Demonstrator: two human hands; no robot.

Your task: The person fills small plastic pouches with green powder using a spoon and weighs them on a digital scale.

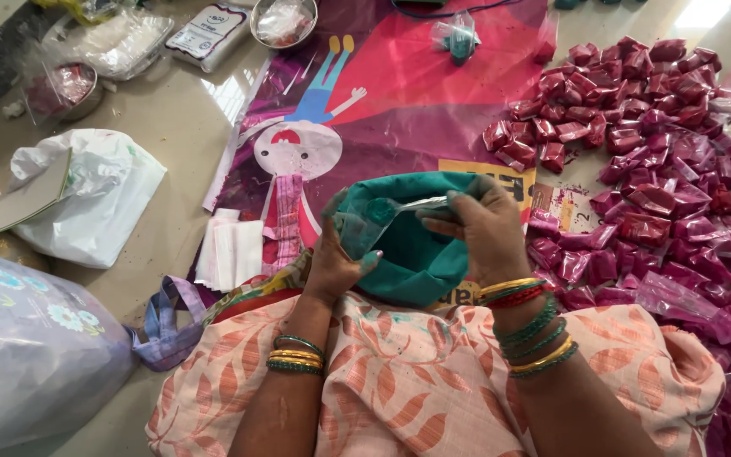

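My left hand (338,254) and my right hand (482,227) both pinch a small clear plastic packet (382,218) holding teal powder, just above a bowl (420,254) of teal powder that rests in my lap. My fingertips are stained teal. Bangles ring both wrists. My right hand grips the packet's top edge; my left holds its lower left side.
A big heap of small packets of red-pink powder (653,178) spreads over the floor at right. A pink printed sheet (399,93) lies ahead, with one teal packet (457,38) on it. Stacked empty clear bags (230,250), a white plastic bag (99,199) and steel bowls (283,21) sit left.
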